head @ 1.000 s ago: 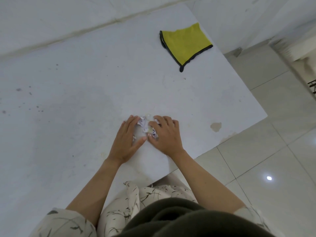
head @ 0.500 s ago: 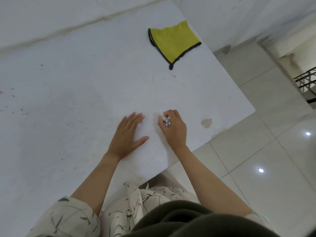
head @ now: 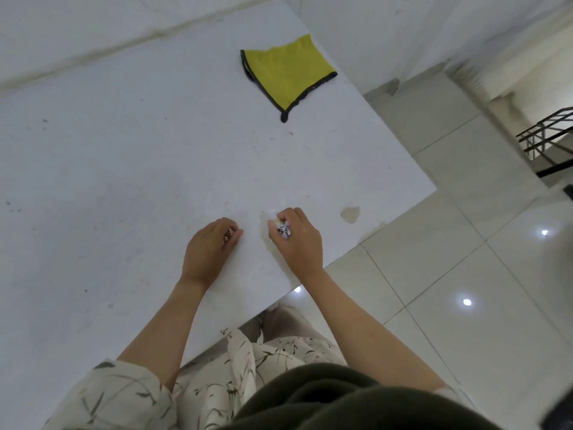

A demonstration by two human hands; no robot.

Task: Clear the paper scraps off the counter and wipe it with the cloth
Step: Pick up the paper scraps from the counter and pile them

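Paper scraps (head: 283,231): small crumpled wad, white with dark print marks; bunched inside the right hand, showing only between thumb and curled fingers, just above the worktop near its front right edge.
Right hand (head: 297,240): grip closed around the scraps, fingers curled over them, knuckles up, fingertips touching the worktop surface.
Left hand (head: 208,249): just beside the right hand, a bare strip of worktop between them; fingers curled under, resting on the surface. A small dark-and-white speck shows at the fingertips; cannot tell whether this grip is holding a scrap.
Cloth (head: 286,74): yellow, soft nap, black stitched border, folded to a rough four-sided shape with one corner pointing toward the person; lies flat at the far right of the worktop, well apart from both hands.
Worktop (head: 124,169): white, matte, stone-like slab; scattered dark specks on the left.
Stain (head: 350,214): tan, irregular blotch on the worktop near the right hand.
Floor (head: 465,259): glossy pale tiles, with bright light reflections.
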